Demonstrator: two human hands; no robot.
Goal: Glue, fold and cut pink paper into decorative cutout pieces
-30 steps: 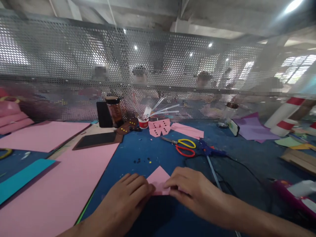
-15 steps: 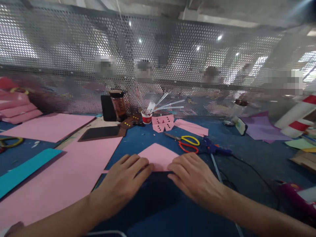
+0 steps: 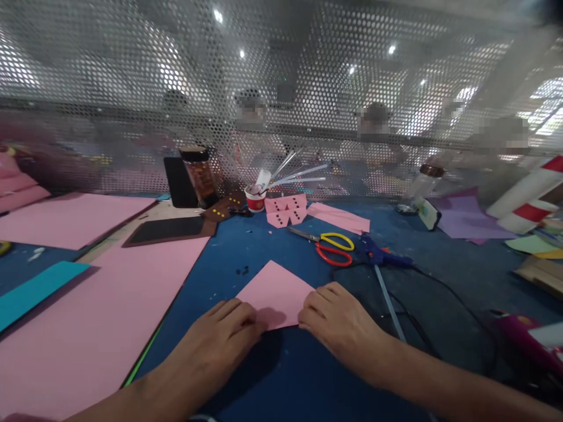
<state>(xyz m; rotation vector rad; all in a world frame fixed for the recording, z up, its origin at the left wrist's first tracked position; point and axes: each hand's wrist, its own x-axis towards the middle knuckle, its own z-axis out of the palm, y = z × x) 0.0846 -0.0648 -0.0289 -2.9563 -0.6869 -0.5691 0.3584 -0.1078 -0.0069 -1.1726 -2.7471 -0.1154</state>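
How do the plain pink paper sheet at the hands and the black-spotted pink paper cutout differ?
The plain pink paper sheet shows no spots; the pink cutout has black ones. The left hand and right hand touch the sheet; neither touches the cutout. The sheet lies nearer the camera than the cutout. Both are pink.

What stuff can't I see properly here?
In the head view:
- Ends of the pointed pink paper piece: hidden by the left hand and right hand; pinched or pressed, I can't tell.
- Shiny magenta object: cut off by the right edge.
- Tiny black bits: too small.
- People: blurred behind the grey perforated metal screen.
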